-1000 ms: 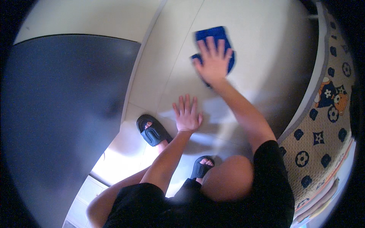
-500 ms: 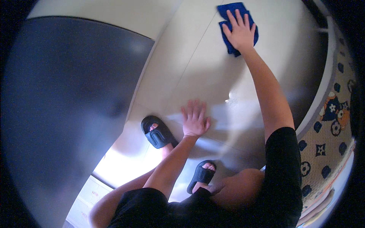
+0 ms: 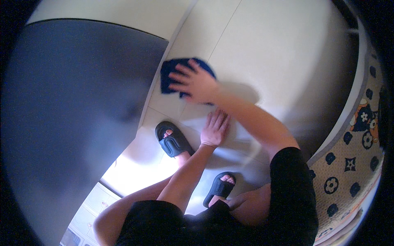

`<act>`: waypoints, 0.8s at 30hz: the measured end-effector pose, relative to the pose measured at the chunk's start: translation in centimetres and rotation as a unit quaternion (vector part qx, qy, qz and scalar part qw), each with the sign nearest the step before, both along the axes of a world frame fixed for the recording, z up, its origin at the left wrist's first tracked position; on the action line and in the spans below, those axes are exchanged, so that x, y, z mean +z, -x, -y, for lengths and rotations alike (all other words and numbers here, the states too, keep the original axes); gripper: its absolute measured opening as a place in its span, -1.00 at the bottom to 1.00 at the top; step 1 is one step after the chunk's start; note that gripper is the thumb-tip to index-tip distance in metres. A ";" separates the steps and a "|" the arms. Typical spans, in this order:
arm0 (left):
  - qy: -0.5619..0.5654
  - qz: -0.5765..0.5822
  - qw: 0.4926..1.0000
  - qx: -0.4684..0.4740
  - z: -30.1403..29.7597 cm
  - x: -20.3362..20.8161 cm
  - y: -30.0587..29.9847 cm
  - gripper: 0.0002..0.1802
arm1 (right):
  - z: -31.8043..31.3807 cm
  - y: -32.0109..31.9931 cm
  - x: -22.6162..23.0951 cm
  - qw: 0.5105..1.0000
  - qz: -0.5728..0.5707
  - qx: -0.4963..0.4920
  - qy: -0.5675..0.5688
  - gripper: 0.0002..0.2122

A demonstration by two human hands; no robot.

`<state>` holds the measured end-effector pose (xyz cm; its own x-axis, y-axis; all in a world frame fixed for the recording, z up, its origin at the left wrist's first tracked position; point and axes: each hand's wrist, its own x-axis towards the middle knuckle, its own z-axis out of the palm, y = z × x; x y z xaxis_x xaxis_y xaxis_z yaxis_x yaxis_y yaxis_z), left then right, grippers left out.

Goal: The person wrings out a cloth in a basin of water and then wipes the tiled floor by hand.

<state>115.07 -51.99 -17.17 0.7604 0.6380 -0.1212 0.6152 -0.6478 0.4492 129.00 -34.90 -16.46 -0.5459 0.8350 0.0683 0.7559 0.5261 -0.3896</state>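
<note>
A dark blue cloth (image 3: 170, 76) lies on the pale tiled floor beside the edge of a large dark panel. My right hand (image 3: 196, 84) rests over the cloth with its fingers spread; hand and cloth are a little blurred. Closer to me, my left hand (image 3: 214, 131) is set on the floor, fingers stretched out, with no object in it. The right forearm crosses just beyond the left fingertips and partly covers them.
The dark panel (image 3: 90, 90) fills the left side. A patterned cover (image 3: 340, 176) with a pale curved edge runs along the right. My feet wear black slippers (image 3: 172, 141). White drawers (image 3: 92, 209) stand at the lower left.
My right hand has swept the cloth left and nearer to me across the floor, from the far right to the panel's edge. The left hand stays in about the same place.
</note>
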 end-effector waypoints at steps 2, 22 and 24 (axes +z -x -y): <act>-0.006 0.008 1.000 0.021 -0.4 0.9 -0.4 -0.37 | -2.2 -5.3 0.4 0.994 0.044 -0.096 -0.025 -0.37; -0.034 -0.033 0.999 0.021 0.0 0.1 -0.5 -0.35 | 5.1 -7.8 1.3 0.992 -0.022 -0.128 -0.009 -0.32; -0.043 -0.031 0.998 0.022 -0.1 0.8 -0.8 -0.34 | 5.4 -13.9 0.8 0.969 0.023 -0.243 -0.033 -0.31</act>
<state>115.90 -51.92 -16.41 0.7241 0.6807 -0.1111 0.6691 -0.6541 0.3527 142.89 -40.31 -15.67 -0.0931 0.9890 0.1147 0.9362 0.1261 -0.3281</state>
